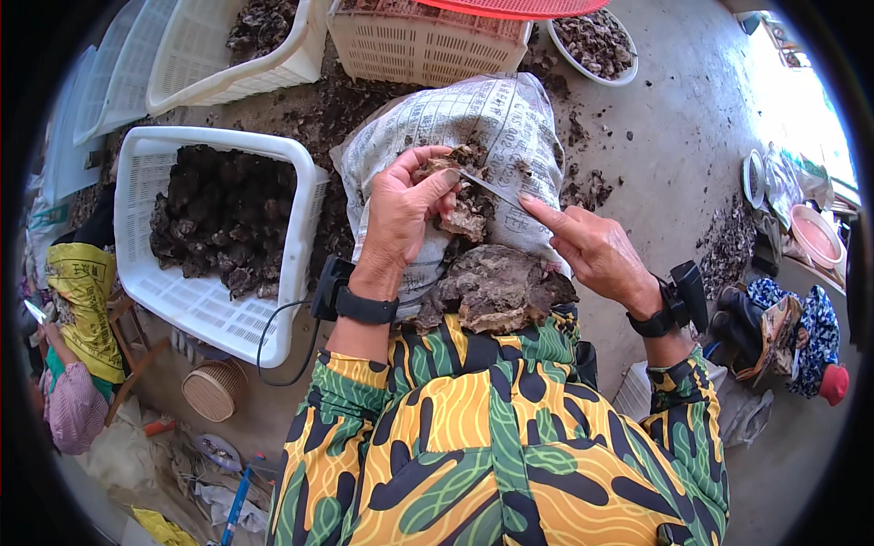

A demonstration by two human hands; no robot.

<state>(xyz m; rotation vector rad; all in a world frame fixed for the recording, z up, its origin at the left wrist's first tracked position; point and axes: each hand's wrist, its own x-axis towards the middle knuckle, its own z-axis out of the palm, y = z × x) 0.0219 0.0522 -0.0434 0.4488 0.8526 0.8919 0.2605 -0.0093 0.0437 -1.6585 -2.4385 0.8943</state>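
Note:
My left hand [403, 205] is closed on a ragged brown fungus-like piece [468, 221], pinching its upper part between thumb and fingers. A narrow-bladed knife [492, 187] is gripped in my right hand [596, 253], the index finger stretched toward the blade. The blade's tip meets the piece near my left thumb; the knife's handle is hidden inside my right hand. Beneath both hands, a printed white woven sack [519, 127] lies in front of me. On my lap rests a larger dark, crusty fungus-like lump [501, 289].
Left of me, a white plastic basket [205, 314] holds many dark lumps. Farther off are another white crate [182, 77], a cream crate [423, 45] under a red tray [519, 7], and a white bowl [628, 73] of brown scraps. Another person [77, 400] sits at far left.

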